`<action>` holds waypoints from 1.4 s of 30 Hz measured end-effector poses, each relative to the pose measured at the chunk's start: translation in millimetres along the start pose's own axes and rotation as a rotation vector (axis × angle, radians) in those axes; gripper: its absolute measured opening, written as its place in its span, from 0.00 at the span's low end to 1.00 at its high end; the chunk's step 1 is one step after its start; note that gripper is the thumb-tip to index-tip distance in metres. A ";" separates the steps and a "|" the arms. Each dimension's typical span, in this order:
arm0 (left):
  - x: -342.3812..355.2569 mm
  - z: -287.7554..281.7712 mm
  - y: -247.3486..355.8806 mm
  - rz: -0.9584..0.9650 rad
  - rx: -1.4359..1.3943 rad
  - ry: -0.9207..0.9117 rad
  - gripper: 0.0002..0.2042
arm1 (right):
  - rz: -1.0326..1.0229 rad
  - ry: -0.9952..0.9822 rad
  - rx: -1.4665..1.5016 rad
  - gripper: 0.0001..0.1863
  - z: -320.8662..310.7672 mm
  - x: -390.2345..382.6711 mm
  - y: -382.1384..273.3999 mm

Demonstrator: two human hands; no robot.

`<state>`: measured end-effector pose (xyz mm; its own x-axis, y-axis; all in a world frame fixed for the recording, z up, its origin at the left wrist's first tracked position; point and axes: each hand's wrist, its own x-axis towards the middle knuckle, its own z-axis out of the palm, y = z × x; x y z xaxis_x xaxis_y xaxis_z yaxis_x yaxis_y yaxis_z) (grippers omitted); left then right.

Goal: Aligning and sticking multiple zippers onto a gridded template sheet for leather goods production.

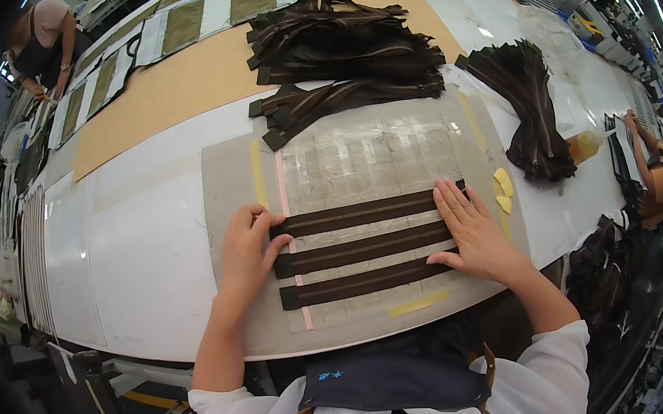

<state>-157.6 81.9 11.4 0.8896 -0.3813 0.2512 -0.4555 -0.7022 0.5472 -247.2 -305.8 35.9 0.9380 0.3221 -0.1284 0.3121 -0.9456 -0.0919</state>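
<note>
- Head view: three flat, dark brown fabric zipper strips (368, 247) with metallic teeth and blackish square left ends are laid crosswise, one below another with gaps, on a grey rectangular board (242, 321).
- Left hand (254, 243): the left end of the top strip (361, 215) is grasped between thumb and index finger.
- Right hand (467, 229): nothing is gripped; the fingers are spread flat and laid over the right ends of the top strip and middle strip. The thumb is pointed left, at the upper edge of the bottom strip (371, 280); whether it is pressed there cannot be told.
- The left ends are crossed by the line of a narrow pink tape (281, 180); a short yellow tape (418, 304) is stuck below the bottom strip.
- Two pale yellow flat pieces (503, 182) are placed just right of the right hand.
- Beyond the board, a large heap of dark brown zippers (339, 44) is piled; a smaller bundle of dark zippers (526, 97) is set to the right on the white tabletop (133, 244).
</note>
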 end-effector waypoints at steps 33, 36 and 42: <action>234.0 -48.7 171.2 0.774 0.233 0.443 0.03 | 0.043 0.871 0.724 0.15 -5.8 54.9 43.8; 213.9 -72.6 210.8 0.930 0.268 0.448 0.05 | 0.007 1.147 0.667 0.22 -47.0 86.6 13.0; 177.3 -106.9 225.7 1.004 0.172 0.494 0.09 | -0.086 0.756 0.927 0.12 -62.9 92.6 49.3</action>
<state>-99.2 -80.0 264.9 0.0166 -0.5670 0.8236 -0.9355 -0.2996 -0.1874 -135.5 -325.5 81.6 0.8673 -0.0196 0.4974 0.4420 -0.4292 -0.7877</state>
